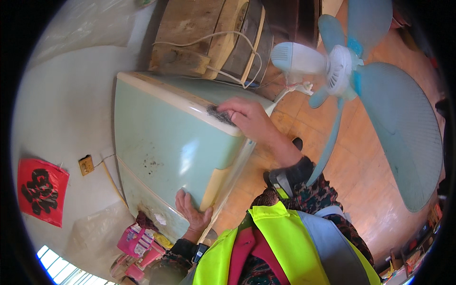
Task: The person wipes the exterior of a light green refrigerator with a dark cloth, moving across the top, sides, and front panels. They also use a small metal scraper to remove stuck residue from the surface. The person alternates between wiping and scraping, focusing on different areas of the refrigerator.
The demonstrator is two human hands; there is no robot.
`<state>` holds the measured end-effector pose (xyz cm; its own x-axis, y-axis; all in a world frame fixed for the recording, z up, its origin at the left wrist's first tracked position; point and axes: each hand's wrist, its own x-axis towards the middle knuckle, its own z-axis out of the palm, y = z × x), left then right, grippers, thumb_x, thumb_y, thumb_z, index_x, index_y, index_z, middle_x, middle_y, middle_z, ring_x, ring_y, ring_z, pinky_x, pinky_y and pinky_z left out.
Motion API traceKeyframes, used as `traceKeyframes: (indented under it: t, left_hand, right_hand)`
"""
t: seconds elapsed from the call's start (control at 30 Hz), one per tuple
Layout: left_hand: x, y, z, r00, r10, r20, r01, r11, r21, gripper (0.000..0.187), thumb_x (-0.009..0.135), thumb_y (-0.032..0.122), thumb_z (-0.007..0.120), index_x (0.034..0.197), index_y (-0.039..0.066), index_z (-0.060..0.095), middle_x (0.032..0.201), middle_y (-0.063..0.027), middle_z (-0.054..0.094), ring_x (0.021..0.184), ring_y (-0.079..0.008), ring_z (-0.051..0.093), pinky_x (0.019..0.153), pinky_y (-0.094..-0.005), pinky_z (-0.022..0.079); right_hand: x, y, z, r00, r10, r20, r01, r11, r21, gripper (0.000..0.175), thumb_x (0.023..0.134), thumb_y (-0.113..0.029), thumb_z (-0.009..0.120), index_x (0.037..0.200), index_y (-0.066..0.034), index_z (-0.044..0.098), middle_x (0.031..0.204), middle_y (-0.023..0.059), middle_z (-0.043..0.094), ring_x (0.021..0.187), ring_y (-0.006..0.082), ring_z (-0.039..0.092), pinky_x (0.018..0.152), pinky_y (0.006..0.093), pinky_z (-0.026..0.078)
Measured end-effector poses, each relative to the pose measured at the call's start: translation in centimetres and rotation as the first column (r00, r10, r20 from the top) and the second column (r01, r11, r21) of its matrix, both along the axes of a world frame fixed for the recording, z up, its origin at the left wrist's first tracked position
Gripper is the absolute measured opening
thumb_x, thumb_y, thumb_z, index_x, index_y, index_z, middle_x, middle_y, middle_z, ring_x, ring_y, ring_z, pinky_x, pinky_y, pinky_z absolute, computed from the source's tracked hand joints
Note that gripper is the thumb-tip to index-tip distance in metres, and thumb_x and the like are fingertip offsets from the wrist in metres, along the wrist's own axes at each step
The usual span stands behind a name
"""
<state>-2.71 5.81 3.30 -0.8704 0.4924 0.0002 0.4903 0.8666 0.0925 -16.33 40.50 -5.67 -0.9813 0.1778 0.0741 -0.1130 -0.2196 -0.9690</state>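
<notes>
In my right hand (251, 119) is a dark steel wool pad (219, 114), pinched under the fingers. The pad touches the cream top edge trim (171, 97) of a pale green refrigerator (156, 131). My left hand (194, 215) lies on the refrigerator's green surface, fingers spread and holding nothing, beside a cream recessed strip (213, 185). Dark specks (152, 164) mark the green panel left of centre, and brown staining (146, 210) shows lower down. Part of the trim is hidden behind my right hand.
A hanging fan with blue blades (395, 131) fills the right side, close to my right arm. An old television set (235, 39) with a looped white cable (213, 34) stands beyond the refrigerator. A pink basket (131, 240) is at lower left, a wall socket (86, 165) at left.
</notes>
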Motion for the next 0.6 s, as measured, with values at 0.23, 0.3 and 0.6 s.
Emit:
traceKeyframes:
  t: [0.23, 0.3, 0.6]
  left_hand:
    - [0.0, 0.0, -0.4, 0.999, 0.028, -0.015, -0.027, 0.998, 0.059, 0.085, 0.078, 0.046, 0.069, 0.14, -0.001, 0.034, 0.144, -0.0264, 0.035, 0.131, -0.0465, 0.033, 0.108, -0.0573, 0.024]
    - [-0.1, 0.2, -0.3, 1.0, 0.024, -0.02, -0.023, 0.998, 0.055, 0.085, 0.079, 0.048, 0.068, 0.139, -0.001, 0.035, 0.144, -0.0264, 0.035, 0.131, -0.0461, 0.034, 0.108, -0.0564, 0.024]
    - [-0.2, 0.2, 0.6, 1.0, 0.014, -0.014, -0.012, 0.986, 0.166, 0.084, 0.077, 0.046, 0.07, 0.138, -0.002, 0.038, 0.144, -0.0269, 0.036, 0.134, -0.0455, 0.032, 0.11, -0.0547, 0.023]
  right_hand:
    - [2.9, -1.0, 3.4, 0.954, -0.278, 0.11, 0.2, 0.868, 0.455, 0.021, 0.086, -0.011, 0.056, 0.097, 0.0008, 0.069, 0.093, 0.014, 0.068, 0.085, 0.0279, 0.064, 0.077, 0.0366, 0.05]
    - [2.0, -2.0, 4.6, 0.936, -0.352, -0.009, 0.272, 0.707, 0.653, 0.02, 0.086, -0.016, 0.056, 0.089, -0.0022, 0.071, 0.092, 0.0143, 0.069, 0.086, 0.0325, 0.064, 0.081, 0.0441, 0.049]
    - [-8.6, -4.9, 8.1, 0.931, -0.031, 0.365, -0.281, 0.579, 0.765, 0.029, 0.086, -0.024, 0.053, 0.088, -0.003, 0.072, 0.096, 0.019, 0.069, 0.096, 0.0388, 0.065, 0.082, 0.0489, 0.051]
